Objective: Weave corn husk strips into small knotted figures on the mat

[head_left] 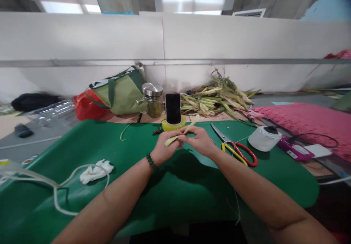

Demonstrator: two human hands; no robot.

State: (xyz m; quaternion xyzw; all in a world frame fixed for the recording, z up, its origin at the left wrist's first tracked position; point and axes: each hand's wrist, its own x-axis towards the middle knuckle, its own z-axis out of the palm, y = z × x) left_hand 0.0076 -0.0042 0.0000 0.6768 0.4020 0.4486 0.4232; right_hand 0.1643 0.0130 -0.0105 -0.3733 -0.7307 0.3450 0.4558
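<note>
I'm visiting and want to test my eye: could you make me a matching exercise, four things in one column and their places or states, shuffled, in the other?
Things:
1. Phone
2. Scissors
3. White wad
4. Leaf strip

Places or states:
A. Crumpled, on the left part of the green mat
B. Held between the left hand and the right hand
C. Propped up, screen dark
D. Red-handled, lying on the right part of the mat

Right pairs: 1-C, 2-D, 3-A, 4-B
</note>
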